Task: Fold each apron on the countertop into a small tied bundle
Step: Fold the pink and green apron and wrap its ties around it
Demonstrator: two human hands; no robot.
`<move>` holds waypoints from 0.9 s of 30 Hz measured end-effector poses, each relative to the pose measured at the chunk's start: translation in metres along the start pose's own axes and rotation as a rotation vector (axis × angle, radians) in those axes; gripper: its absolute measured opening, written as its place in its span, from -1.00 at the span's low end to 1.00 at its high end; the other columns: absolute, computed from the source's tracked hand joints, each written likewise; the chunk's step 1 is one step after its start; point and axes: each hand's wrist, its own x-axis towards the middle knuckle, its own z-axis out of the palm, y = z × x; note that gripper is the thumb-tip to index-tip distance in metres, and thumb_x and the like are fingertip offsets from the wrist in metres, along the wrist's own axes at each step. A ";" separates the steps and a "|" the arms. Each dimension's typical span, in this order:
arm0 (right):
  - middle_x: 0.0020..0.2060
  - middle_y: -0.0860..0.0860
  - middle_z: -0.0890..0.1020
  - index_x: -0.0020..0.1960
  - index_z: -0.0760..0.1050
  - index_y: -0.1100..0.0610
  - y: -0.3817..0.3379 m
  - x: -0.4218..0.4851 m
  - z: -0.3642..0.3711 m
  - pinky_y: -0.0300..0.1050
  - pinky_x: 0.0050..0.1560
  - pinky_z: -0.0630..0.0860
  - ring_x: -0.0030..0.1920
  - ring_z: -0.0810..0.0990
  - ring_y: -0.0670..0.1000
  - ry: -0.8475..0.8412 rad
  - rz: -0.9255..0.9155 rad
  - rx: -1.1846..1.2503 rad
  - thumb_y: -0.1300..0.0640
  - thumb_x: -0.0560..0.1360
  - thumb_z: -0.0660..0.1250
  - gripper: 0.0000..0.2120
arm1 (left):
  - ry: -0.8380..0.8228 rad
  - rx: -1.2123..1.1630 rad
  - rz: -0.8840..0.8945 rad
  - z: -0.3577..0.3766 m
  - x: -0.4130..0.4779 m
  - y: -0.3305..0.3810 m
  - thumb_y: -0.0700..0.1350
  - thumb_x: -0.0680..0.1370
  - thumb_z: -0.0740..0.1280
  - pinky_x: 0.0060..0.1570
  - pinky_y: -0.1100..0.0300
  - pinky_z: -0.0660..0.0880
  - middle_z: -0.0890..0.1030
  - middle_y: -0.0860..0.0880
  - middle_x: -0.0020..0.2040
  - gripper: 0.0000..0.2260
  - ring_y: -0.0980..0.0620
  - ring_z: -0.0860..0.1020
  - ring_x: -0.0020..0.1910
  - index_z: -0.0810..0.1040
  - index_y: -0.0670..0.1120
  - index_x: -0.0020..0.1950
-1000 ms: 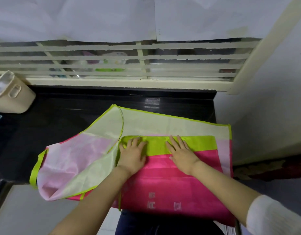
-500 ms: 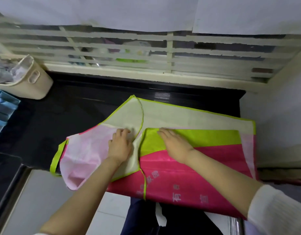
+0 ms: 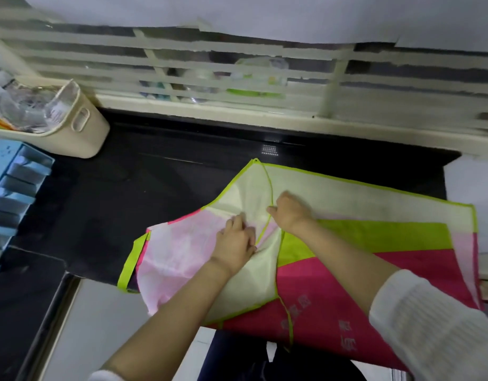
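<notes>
Your apron (image 3: 375, 284) lies spread on the black bench (image 3: 127, 202) in the right half of the frame, its pink lower part hanging over the near edge at the bottom right. A lime band crosses it and a cream panel runs along the far side. A pale pink and cream flap is folded over toward the centre, with lime trim along its edges. Both your hands meet on that flap, close together near the middle of the frame. Your right hand (image 3: 291, 213) has its fingers curled and its grip closed on the apron right at the lime-trimmed edge. Your left hand (image 3: 236, 243) rests on the pale cloth just below and left of it with bent fingers – whether its grip pinches the fabric or only presses it, you cannot tell from here. A cream basket (image 3: 80, 133) stands at the upper left of the bench, a blue rack (image 3: 14, 182) sits at the left edge, and a barred window grille (image 3: 237, 64) runs across the top.
</notes>
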 end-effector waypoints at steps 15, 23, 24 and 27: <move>-0.18 0.01 0.63 0.04 0.50 0.18 -0.036 0.025 -0.044 -0.15 -0.02 0.44 -0.16 0.56 -0.04 0.164 -0.281 0.598 0.32 0.57 0.17 -0.84 | 0.145 -0.622 -0.170 -0.115 0.060 -0.044 -0.29 0.53 0.23 -0.57 0.33 0.39 0.59 0.02 -0.40 -0.86 0.11 0.47 -0.62 0.43 -0.10 -0.20; 0.08 0.01 0.56 0.09 0.59 0.08 0.023 0.002 -0.015 -0.21 0.15 0.36 0.02 0.48 -0.01 0.081 -0.477 0.225 0.54 0.30 0.08 -0.42 | 0.351 -0.445 -0.023 -0.115 0.066 -0.038 -0.29 0.54 0.25 0.39 0.15 0.14 0.31 -0.18 0.42 -0.56 -0.13 0.24 0.43 0.29 -0.16 0.42; 0.10 0.02 0.57 0.09 0.60 0.09 0.031 -0.002 -0.012 -0.19 0.18 0.34 0.09 0.48 0.04 0.019 -0.539 0.154 0.53 0.26 0.11 -0.42 | 0.304 -0.366 -0.011 -0.105 0.061 -0.033 -0.26 0.54 0.26 0.35 0.08 0.19 0.40 -0.13 0.35 -0.58 -0.13 0.31 0.37 0.32 -0.14 0.40; 0.15 0.07 0.54 0.13 0.60 0.13 0.046 -0.015 -0.003 -0.09 0.28 0.33 0.23 0.45 0.10 -0.103 -0.634 0.002 0.42 0.27 0.25 -0.52 | 0.077 -0.212 -0.011 -0.073 0.046 -0.017 -0.17 0.57 0.21 0.25 0.11 0.17 0.45 -0.03 0.30 -0.65 -0.09 0.32 0.31 0.33 -0.06 0.36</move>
